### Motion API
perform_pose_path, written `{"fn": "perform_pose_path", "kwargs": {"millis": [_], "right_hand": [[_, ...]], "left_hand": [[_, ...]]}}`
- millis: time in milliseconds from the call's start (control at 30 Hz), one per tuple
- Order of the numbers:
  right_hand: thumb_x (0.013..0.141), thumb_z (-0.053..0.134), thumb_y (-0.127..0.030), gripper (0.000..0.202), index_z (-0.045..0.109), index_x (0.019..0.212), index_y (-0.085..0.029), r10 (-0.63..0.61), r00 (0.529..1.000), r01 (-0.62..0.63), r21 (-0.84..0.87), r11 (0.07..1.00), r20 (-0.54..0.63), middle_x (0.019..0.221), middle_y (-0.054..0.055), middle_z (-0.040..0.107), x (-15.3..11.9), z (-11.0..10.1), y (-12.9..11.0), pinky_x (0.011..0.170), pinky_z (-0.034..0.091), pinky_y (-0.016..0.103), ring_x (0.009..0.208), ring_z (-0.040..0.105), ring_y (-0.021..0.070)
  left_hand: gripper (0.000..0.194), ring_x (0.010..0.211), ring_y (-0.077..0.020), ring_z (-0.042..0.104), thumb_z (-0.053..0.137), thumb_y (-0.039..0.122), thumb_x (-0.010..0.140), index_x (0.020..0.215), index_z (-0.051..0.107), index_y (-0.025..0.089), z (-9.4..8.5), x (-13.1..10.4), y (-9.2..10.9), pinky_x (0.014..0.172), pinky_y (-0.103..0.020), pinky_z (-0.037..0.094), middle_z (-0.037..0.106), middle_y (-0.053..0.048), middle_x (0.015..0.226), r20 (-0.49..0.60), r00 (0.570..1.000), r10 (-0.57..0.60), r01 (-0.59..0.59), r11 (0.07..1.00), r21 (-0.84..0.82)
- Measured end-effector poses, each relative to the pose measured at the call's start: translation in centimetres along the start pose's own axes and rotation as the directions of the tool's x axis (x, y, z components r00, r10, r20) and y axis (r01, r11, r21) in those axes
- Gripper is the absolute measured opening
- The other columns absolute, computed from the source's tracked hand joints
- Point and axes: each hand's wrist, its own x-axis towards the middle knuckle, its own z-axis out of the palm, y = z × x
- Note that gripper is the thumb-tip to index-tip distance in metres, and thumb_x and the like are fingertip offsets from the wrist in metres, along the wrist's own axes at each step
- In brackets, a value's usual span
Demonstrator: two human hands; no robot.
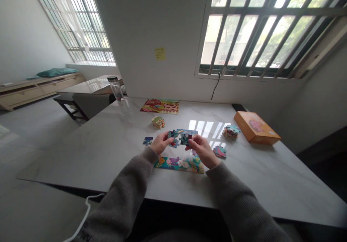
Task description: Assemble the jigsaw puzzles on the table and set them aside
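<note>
My left hand [160,143] pinches a dark puzzle piece [173,138] over the middle of the table. Close beside it, my right hand [202,148] grips another dark puzzle piece [185,139]. The two pieces are held edge to edge; I cannot tell whether they are locked together. Beneath my hands lies a partly joined puzzle frame, its near strip [179,164] showing flowers on teal and its far strip [187,131] bluish. A loose dark-blue piece [148,141] rests left of my left hand. Some pink-and-teal pieces [219,151] lie right of my right hand.
One stack of puzzle pieces [158,122] stands beyond my left hand, another stack [231,132] at the right. An orange box [256,127] sits at the right, near a dark flat object [239,107]. A colourful picture sheet [160,106] and a glass bottle [116,89] are at the back.
</note>
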Motion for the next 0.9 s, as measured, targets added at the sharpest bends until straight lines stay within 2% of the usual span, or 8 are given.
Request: {"fn": "perform_pose_path", "kwargs": {"millis": [200,367,667,900], "right_hand": [[0.075,0.079,-0.052,0.043,0.050,0.081,-0.021,-0.011,1.000,0.011,-0.017,1.000,-0.013,0.072,-0.003,0.063,-0.2,0.5,-0.1,0.054,0.048,0.027,0.058,0.065,0.0142],[0.076,0.077,-0.055,0.044,0.049,0.080,-0.022,-0.017,1.000,0.016,-0.040,0.999,-0.015,0.061,-0.005,0.060,-0.4,0.9,-0.4,0.051,0.042,0.025,0.052,0.058,0.0124],[0.079,0.074,-0.054,0.041,0.048,0.080,-0.022,-0.035,0.999,0.036,-0.119,0.992,0.010,0.054,-0.006,0.058,-0.3,0.9,0.0,0.048,0.038,0.023,0.048,0.053,0.0111],[0.079,0.073,-0.055,0.042,0.048,0.079,-0.022,-0.041,0.999,0.042,-0.137,0.990,0.011,0.053,-0.006,0.058,-0.3,0.9,0.4,0.048,0.039,0.023,0.047,0.052,0.0106]], "left_hand": [[0.042,0.064,-0.0146,0.064,0.074,0.049,0.078,0.095,0.068,0.010,0.9,-0.1,-1.9,0.064,-0.029,0.054,0.069,-0.006,0.080,-0.017,1.000,-0.015,0.013,0.995,-0.097],[0.045,0.065,-0.0166,0.065,0.076,0.051,0.077,0.093,0.070,0.009,1.1,-0.1,-2.0,0.067,-0.031,0.055,0.070,-0.007,0.075,-0.049,0.999,-0.016,0.009,0.990,-0.143],[0.045,0.060,-0.0141,0.062,0.081,0.054,0.070,0.083,0.069,0.012,1.0,-0.2,-1.6,0.062,-0.028,0.051,0.069,-0.003,0.070,-0.048,0.998,-0.035,0.034,0.999,-0.030],[0.045,0.055,-0.0129,0.058,0.082,0.055,0.068,0.077,0.068,0.013,0.8,-0.2,-1.6,0.057,-0.026,0.046,0.067,-0.002,0.064,-0.038,0.998,-0.044,0.044,0.999,0.017]]}}
